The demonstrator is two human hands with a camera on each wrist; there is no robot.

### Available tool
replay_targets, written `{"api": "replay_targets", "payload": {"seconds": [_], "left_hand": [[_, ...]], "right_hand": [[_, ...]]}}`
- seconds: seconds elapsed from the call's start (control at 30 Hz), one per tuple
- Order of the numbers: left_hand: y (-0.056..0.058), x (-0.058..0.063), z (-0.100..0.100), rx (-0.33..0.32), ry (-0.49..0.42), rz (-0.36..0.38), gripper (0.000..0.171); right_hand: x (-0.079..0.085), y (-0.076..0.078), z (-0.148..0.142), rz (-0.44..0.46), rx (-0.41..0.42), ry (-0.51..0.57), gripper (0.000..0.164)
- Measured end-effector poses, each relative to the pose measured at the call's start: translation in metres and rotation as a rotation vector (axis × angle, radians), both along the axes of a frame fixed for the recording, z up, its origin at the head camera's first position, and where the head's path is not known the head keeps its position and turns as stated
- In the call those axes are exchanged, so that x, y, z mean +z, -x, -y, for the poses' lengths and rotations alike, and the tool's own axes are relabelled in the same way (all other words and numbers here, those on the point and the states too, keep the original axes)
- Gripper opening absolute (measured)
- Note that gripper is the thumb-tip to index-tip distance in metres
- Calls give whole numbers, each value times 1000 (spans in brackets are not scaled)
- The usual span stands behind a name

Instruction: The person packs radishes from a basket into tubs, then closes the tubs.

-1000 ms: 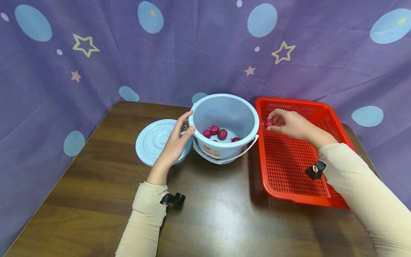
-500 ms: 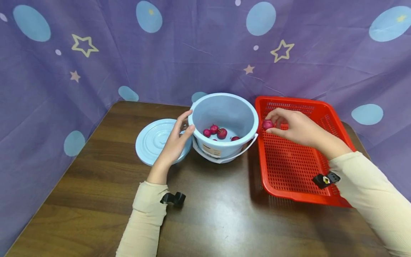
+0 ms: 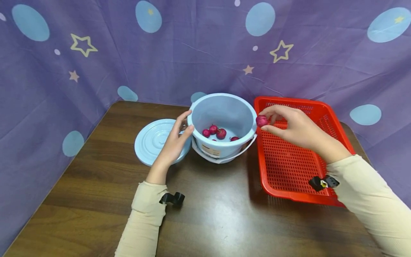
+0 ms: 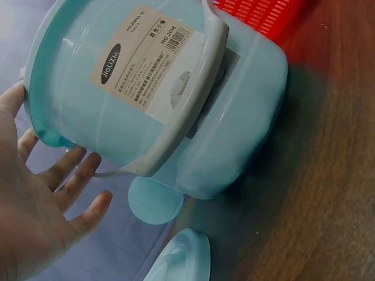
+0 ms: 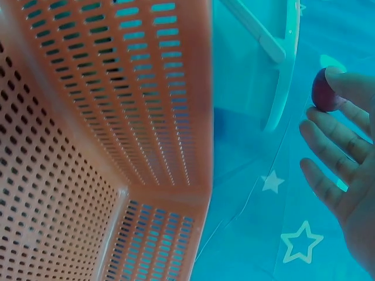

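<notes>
A light-blue bucket [image 3: 212,149] stands mid-table with several round red radishes [image 3: 221,134] on its bottom. My left hand [image 3: 173,142] is at its left side, fingertips touching the rim and thumb beside the wall. Those fingers look loosely spread in the left wrist view, where the bucket's label [image 4: 140,58] also shows. Between thumb and fingertips, my right hand [image 3: 290,126] pinches a radish [image 3: 261,121] at the bucket's right rim, above the basket's left edge. The right wrist view shows that same radish [image 5: 326,92] held at the fingertips.
To the right lies a red perforated basket [image 3: 264,171], its left edge close to the bucket. A light-blue lid [image 3: 151,142] rests flat on the brown table [image 3: 205,214] at the bucket's left. Behind hangs a purple patterned cloth [image 3: 205,53].
The right hand has lifted the radish a little and carried it left, from inside the basket to the bucket's rim. My left hand stays at the bucket.
</notes>
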State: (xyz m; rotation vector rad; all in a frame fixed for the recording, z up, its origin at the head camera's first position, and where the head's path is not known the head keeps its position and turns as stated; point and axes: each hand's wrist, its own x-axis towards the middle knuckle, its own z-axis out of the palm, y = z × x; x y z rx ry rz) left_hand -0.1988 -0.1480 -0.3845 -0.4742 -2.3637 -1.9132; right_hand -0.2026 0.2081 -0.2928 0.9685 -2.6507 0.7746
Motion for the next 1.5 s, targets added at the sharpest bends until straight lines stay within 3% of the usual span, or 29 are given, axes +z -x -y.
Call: {"api": "replay_targets", "payload": {"seconds": [0.77,1.07,1.5], "left_hand": [[-1,-2,1,6,10,4,52],[-2,-1,0,2,6,-2,51],[0,-1,0,-5,-5,-6,52]], "right_hand": [[-5,-1,41,19,67,-97,40],[-6,2,48,-34,114,-154,37],[-8,4,50,-56,147,-155,32]]}}
